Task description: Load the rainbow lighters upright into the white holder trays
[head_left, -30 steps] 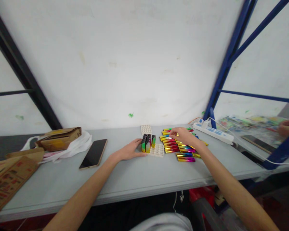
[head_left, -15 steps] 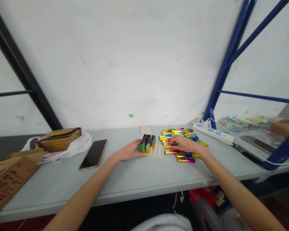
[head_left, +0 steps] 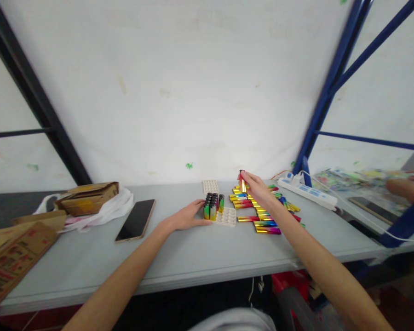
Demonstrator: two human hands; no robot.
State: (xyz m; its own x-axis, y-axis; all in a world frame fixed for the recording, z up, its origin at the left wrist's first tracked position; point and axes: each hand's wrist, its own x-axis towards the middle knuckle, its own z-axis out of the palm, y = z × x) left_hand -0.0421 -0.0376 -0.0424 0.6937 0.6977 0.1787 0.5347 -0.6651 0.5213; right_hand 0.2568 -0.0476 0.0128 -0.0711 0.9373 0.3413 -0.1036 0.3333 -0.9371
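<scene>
My left hand (head_left: pixel 189 217) curves around the left side of a white tray (head_left: pixel 230 218) of small round pockets, thumb along its front edge and fingers at its left, holding it. Several lighters (head_left: pixel 212 204) with black tops and shiny green, yellow and purple bodies stand upright in the tray's left part. In my right hand (head_left: pixel 257 187), a metallic gold and red lighter (head_left: pixel 243 183) with a dark top is pinched nearly upright, above the back of a loose pile. That pile of rainbow-coloured lighters (head_left: pixel 268 227) lies flat right of the tray.
A second white pocketed tray (head_left: pixel 210 185) lies near the wall. Left are a phone (head_left: pixel 135 220), a cardboard box (head_left: pixel 89 200) on a white plastic bag (head_left: pixel 122 204), and more cardboard (head_left: pixel 19 257). A power strip (head_left: pixel 308 193) and blue frame post (head_left: pixel 326 94) stand right.
My right hand has lifted a lighter out of the pile and moved up and slightly back with it, turning it upright. My left hand stays at the tray.
</scene>
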